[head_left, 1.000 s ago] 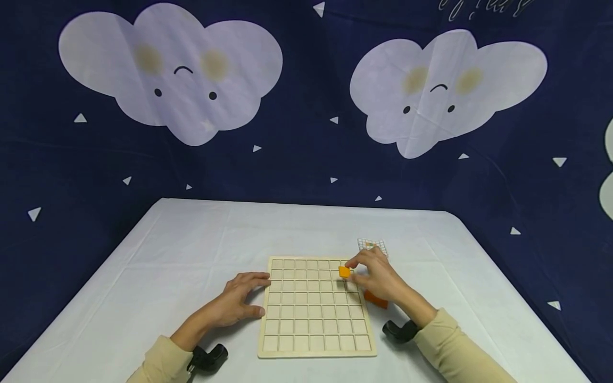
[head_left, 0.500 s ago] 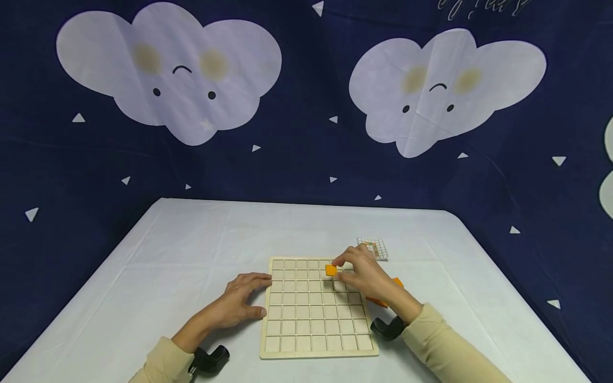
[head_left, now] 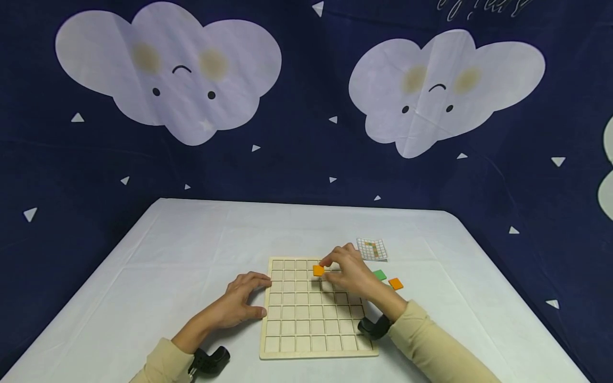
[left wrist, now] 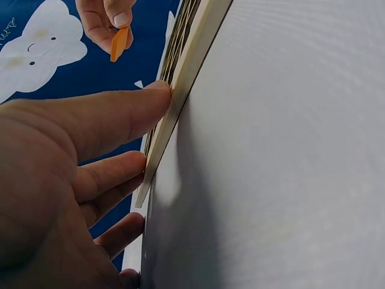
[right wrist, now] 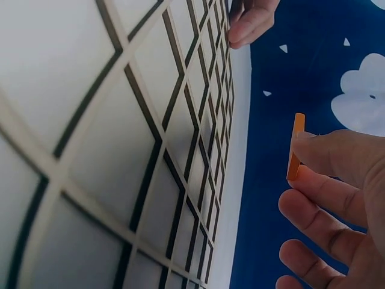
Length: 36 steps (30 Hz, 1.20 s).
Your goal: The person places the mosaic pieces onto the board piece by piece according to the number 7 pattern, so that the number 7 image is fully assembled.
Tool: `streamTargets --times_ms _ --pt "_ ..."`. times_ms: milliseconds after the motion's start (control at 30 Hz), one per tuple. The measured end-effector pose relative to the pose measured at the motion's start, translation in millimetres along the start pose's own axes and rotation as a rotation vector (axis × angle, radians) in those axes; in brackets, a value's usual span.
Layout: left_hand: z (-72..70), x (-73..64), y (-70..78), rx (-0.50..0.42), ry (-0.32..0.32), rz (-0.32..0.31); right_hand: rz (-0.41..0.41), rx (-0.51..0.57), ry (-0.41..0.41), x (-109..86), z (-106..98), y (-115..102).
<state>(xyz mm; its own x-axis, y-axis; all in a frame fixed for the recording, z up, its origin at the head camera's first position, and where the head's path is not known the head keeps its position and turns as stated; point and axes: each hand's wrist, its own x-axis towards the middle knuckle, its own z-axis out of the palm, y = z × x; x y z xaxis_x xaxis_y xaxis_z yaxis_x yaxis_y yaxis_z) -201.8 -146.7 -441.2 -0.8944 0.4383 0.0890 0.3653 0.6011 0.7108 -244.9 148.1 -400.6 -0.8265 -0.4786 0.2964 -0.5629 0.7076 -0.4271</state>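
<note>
My right hand (head_left: pixel 351 272) pinches a thin orange square tile (head_left: pixel 318 271) between thumb and forefinger, close over the far rows of the wooden grid board (head_left: pixel 308 355). The right wrist view has the tile (right wrist: pixel 296 146) edge-on, apart from the grid. At the board's left edge my left hand (head_left: pixel 238 299) rests with thumb and fingers spread and touching the rim. In the left wrist view the left thumb (left wrist: pixel 129 114) lies against the board's side (left wrist: pixel 183 78). No tiles show in the visible cells; my right hand hides a few of them.
Right of the board, a green tile (head_left: pixel 379 275) and another orange tile (head_left: pixel 396 283) lie on the white cloth (head_left: pixel 191 239). Behind them is a small printed grid card (head_left: pixel 372 249) with coloured squares. A dark cloud-patterned curtain (head_left: pixel 306 106) hangs beyond the table.
My right hand has moved left over the board with the orange tile, uncovering the card, the green tile and the other orange tile. My left hand stays at the board's edge.
</note>
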Motion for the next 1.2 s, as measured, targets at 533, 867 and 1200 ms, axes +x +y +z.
streamTargets --times_ms 533,867,1200 --pt "3.5 0.2 -1.5 -0.045 0.013 -0.023 0.018 -0.03 -0.045 10.8 7.9 -8.0" --pt "4.4 -1.1 -2.8 -0.053 0.007 0.005 0.026 -0.037 -0.054 20.0 15.1 -9.9" --pt "4.0 -1.4 -3.6 -0.051 0.014 0.012 0.029 -0.036 -0.067 26.2 20.8 -10.0"
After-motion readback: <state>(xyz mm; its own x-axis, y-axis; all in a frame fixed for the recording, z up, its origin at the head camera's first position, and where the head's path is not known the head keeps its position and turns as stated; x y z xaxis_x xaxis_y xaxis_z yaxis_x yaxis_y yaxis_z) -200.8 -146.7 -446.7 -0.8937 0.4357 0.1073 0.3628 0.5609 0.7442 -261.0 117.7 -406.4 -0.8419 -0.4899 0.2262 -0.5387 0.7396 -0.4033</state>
